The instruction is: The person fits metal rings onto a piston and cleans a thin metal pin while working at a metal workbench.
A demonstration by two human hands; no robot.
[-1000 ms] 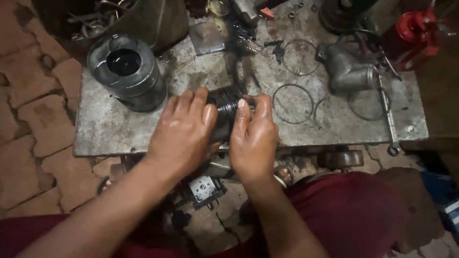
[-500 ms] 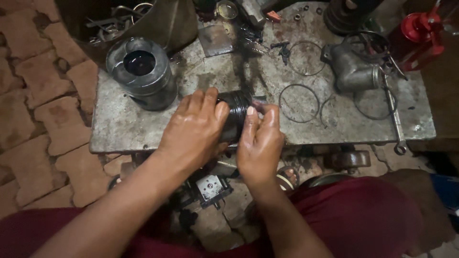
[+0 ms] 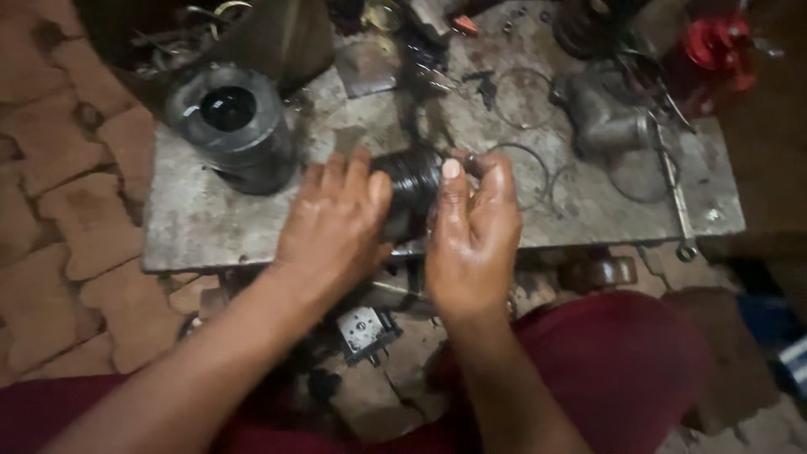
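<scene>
Left hand (image 3: 336,227): curled round the near-left side of the piston (image 3: 414,187), fingers pressed on its dark grooved wall; oily.
Right hand (image 3: 471,231): cupped against the piston's right side; thumb up along the wall, fingertips at a thin ring (image 3: 476,161) by its far edge; whether they pinch the ring cannot be told.
Piston: dark, ribbed, lying between both hands above the near edge of the plate (image 3: 202,227).
Plate: grey metal slab on brick paving; a cylinder sleeve (image 3: 231,126) stands at its left; loose rings (image 3: 525,172) lie just right of the hands; a grey casting (image 3: 605,122) and a spanner (image 3: 675,202) lie further right.
Below: red trousers (image 3: 614,370); small parts on the ground.
</scene>
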